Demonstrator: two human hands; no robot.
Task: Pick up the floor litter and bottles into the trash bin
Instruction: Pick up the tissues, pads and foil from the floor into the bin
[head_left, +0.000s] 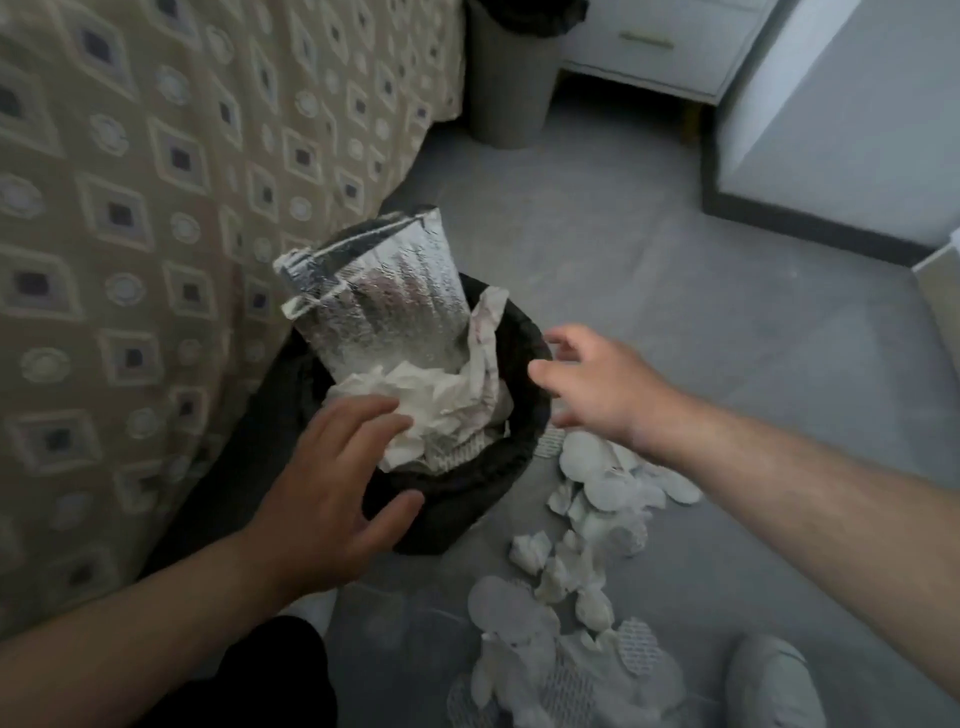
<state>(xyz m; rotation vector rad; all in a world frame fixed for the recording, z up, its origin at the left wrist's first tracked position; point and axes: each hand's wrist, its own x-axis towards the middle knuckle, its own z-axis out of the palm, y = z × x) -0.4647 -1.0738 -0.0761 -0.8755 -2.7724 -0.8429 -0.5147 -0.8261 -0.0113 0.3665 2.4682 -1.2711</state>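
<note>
Left hand (332, 488) spreads over crumpled white paper (447, 400) in black bin (519, 462).

A shiny, dimpled silver foil bag (384, 306) and crumpled white paper (441, 405) fill the trash bin (467, 499), lined in matt black plastic, beside a woven patterned cloth bedspread (156, 208), with torn matt paper litter (597, 499) on the smooth grey floor (623, 234).
</note>
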